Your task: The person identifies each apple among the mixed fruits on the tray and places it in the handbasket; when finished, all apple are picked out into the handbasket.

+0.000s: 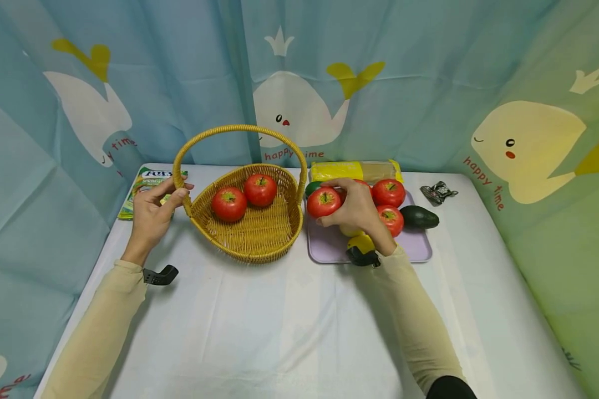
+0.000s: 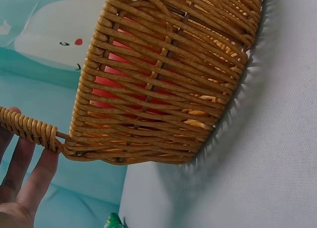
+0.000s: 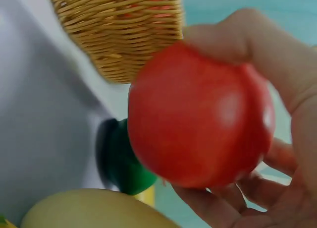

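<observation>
Lying nearest is the white surface (image 1: 259, 327), with a pale sleeve (image 1: 95, 327) reaching over it on either side. Next come the front rims of the wicker basket (image 1: 254, 256) and, just to its right, the purple tray (image 1: 324, 253). The left hand (image 1: 151, 209) pinches the basket's handle (image 1: 239, 128) low down, near where it joins the rim; that seems a sound place to steady it, since the weave looks light and a little springy, and the hoop stiffer than the wall. The right hand (image 1: 356, 205) is curled around a red apple (image 1: 323, 201), thumb on one side and fingers on the other, over the far left part of the tray, near the basket. The apple looks firm, fairly light and smooth; its glossy skin could slip, so a hold around the widest part should serve best, gently pressed in case it bruises. Two more apples (image 1: 229, 204) sit in the back left of the basket, side by side. Other apples (image 1: 389, 192) lie on the tray, with a dark green fruit (image 1: 419, 217) at its right edge, probably best gripped across the middle. Beyond are a crumpled wrapper (image 1: 437, 193), a green bag (image 1: 130, 209) partly behind the left hand, and a yellow packet (image 1: 336, 169). Farthest off hangs the blue curtain (image 1: 179, 83)
</observation>
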Tool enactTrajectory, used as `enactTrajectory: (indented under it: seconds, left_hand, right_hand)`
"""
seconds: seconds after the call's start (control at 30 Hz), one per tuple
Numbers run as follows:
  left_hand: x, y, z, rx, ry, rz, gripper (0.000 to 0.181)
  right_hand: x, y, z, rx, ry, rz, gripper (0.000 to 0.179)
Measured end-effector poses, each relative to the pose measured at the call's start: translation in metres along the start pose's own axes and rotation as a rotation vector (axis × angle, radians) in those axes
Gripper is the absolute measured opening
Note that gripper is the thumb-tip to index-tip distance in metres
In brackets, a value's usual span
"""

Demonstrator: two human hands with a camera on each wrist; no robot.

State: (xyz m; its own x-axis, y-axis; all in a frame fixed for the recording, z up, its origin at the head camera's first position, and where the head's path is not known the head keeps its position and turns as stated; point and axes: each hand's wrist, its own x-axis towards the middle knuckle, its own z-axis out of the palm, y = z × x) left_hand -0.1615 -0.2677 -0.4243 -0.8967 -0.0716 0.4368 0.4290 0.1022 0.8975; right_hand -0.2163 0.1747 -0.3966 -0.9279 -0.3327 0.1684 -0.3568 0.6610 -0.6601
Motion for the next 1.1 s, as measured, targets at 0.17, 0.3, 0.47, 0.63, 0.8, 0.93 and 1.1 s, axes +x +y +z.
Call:
enactTrajectory:
  seconds: [0.17, 0.3, 0.47, 0.63, 0.8, 0.93, 1.1]
  left_hand:
    - [0.001, 0.000, 0.000, 0.003, -0.002, 0.004, 0.031]
    - [0.001, 0.000, 0.000, 0.004, -0.003, -0.002, 0.031]
    - [0.001, 0.000, 0.000, 0.000, 0.001, -0.012, 0.031]
    - [0.001, -0.001, -0.001, 0.003, 0.003, -0.010, 0.032]
    - [0.000, -0.001, -0.001, 0.007, 0.003, 0.000, 0.032]
    - [0.000, -0.001, -0.001, 0.004, 0.002, 0.003, 0.032]
    - [0.000, -0.002, 0.000, 0.014, 0.002, -0.001, 0.031]
  right_hand:
    - [-0.006, -0.006, -0.010, 0.145, -0.013, 0.006, 0.077]
    - [-0.009, -0.010, -0.015, 0.268, -0.028, 0.001, 0.075]
    - [-0.011, -0.015, -0.019, 0.368, -0.055, 0.015, 0.075]
    - [-0.012, -0.018, -0.018, 0.406, -0.055, 0.016, 0.076]
    - [-0.013, -0.020, -0.014, 0.452, -0.066, 0.003, 0.076]
    - [-0.013, -0.021, -0.008, 0.451, -0.072, -0.045, 0.074]
    - [-0.015, -0.023, -0.002, 0.499, -0.086, -0.093, 0.072]
